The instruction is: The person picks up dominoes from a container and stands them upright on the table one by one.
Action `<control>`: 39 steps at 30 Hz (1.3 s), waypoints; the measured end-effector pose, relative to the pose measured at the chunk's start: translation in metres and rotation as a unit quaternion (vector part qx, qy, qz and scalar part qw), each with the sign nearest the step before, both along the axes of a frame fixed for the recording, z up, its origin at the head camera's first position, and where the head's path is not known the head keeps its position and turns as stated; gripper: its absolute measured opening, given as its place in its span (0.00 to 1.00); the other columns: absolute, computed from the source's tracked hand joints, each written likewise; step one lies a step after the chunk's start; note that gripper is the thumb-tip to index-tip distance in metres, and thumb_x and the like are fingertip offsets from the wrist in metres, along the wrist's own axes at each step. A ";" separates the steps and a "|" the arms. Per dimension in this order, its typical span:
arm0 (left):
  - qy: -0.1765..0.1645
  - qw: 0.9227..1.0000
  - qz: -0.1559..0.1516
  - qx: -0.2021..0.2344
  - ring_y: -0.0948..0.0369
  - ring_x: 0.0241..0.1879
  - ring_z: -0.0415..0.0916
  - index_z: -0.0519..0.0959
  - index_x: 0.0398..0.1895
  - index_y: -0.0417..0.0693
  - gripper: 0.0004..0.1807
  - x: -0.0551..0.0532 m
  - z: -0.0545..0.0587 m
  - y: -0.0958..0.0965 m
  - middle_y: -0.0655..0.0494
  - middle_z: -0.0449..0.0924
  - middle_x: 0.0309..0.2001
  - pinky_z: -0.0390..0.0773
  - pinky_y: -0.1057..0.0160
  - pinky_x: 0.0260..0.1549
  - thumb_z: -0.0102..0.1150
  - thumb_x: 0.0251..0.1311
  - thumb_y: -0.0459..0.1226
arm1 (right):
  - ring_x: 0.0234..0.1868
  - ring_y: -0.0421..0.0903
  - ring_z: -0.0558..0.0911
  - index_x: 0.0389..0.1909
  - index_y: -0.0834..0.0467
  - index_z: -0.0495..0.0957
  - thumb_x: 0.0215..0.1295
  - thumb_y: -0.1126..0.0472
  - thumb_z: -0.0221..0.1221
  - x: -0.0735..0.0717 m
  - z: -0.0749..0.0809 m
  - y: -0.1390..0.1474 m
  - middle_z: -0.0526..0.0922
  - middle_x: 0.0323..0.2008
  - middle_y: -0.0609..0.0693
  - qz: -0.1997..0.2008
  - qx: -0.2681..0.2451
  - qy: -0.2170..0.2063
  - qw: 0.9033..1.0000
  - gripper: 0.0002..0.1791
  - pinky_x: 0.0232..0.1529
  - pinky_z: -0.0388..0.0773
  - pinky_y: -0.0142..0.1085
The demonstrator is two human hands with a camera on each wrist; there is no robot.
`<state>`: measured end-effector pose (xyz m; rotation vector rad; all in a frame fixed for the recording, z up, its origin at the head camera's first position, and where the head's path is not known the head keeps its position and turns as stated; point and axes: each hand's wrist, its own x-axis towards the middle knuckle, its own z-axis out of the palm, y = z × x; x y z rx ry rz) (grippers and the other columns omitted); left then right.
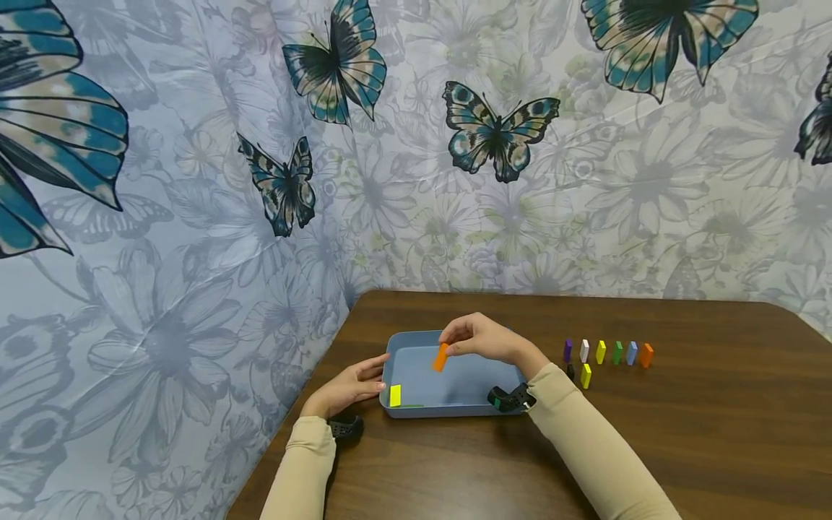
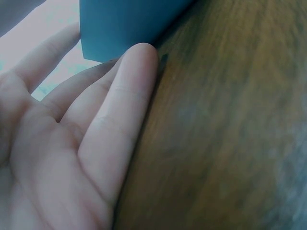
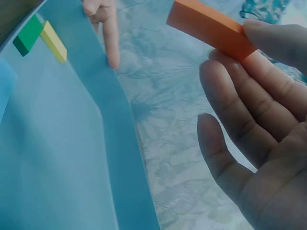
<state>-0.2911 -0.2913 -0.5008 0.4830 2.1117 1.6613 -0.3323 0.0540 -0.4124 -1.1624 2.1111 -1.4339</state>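
Observation:
A light-blue tray [image 1: 448, 396] lies on the table. Above it my right hand [image 1: 490, 339] pinches an orange block [image 1: 440, 357] between thumb and fingertips; the block hangs tilted, apart from the tray floor. At the tray's left side is my left hand [image 1: 351, 386], its nearly straight fingers touching the outer wall [image 2: 124, 28]. In the tray's near left corner stands a yellow block [image 1: 395, 395]. Beside it a green block [image 3: 28, 36] shows in the right wrist view; the near wall mostly hides it in the head view.
Right of the tray, several blocks stand in a row, from a purple block [image 1: 568, 351] to another orange block [image 1: 646, 355]. A second yellow block [image 1: 586, 375] and a partly hidden black block [image 1: 570, 372] stand nearer. Butterfly-patterned cloth [image 1: 416, 217] hangs behind the brown table [image 1: 715, 404].

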 end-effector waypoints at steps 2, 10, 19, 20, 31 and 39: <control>0.000 1.000 0.000 0.000 0.41 0.77 0.50 0.47 0.81 0.46 0.42 0.000 0.000 0.000 0.35 0.47 0.79 0.72 0.55 0.67 0.58 0.71 0.38 | 0.47 0.50 0.85 0.51 0.64 0.81 0.69 0.62 0.62 0.003 0.001 0.007 0.86 0.48 0.59 -0.007 -0.009 0.004 1.000 0.13 0.53 0.83 0.48; 0.001 1.000 0.000 -0.001 0.41 0.77 0.50 0.48 0.81 0.47 0.41 -0.001 0.000 -0.002 0.35 0.47 0.79 0.72 0.55 0.67 0.58 0.71 0.38 | 0.43 0.41 0.85 0.51 0.69 0.80 0.69 0.63 0.62 0.014 0.002 0.038 0.84 0.48 0.64 -0.036 -0.046 0.022 0.998 0.15 0.47 0.84 0.36; 0.001 1.000 0.002 -0.001 0.41 0.77 0.50 0.48 0.81 0.46 0.41 -0.001 0.000 -0.003 0.35 0.48 0.79 0.73 0.56 0.66 0.57 0.71 0.36 | 0.43 0.42 0.85 0.51 0.66 0.80 0.70 0.65 0.61 0.020 0.006 0.078 0.86 0.42 0.46 -0.057 -0.081 0.022 0.995 0.12 0.47 0.83 0.32; 0.001 1.000 0.001 -0.002 0.41 0.77 0.50 0.48 0.81 0.47 0.41 -0.001 0.000 -0.004 0.35 0.48 0.79 0.73 0.56 0.67 0.57 0.71 0.36 | 0.44 0.42 0.85 0.50 0.64 0.81 0.70 0.65 0.61 0.021 0.006 0.083 0.86 0.42 0.46 -0.059 -0.085 0.019 0.994 0.12 0.47 0.83 0.32; -0.002 1.000 -0.002 -0.001 0.41 0.77 0.50 0.47 0.81 0.47 0.42 0.002 -0.003 -0.006 0.35 0.46 0.79 0.73 0.56 0.67 0.58 0.71 0.37 | 0.43 0.40 0.86 0.50 0.63 0.80 0.71 0.69 0.57 0.025 0.009 0.133 0.87 0.41 0.45 -0.077 -0.086 0.042 0.992 0.10 0.49 0.83 0.31; 0.000 1.000 -0.005 -0.004 0.41 0.77 0.50 0.47 0.81 0.46 0.41 -0.001 -0.002 -0.008 0.35 0.47 0.79 0.72 0.56 0.67 0.56 0.72 0.36 | 0.33 0.42 0.85 0.51 0.72 0.75 0.72 0.70 0.56 0.030 0.012 0.168 0.88 0.38 0.46 -0.104 -0.075 0.043 0.991 0.11 0.28 0.83 0.34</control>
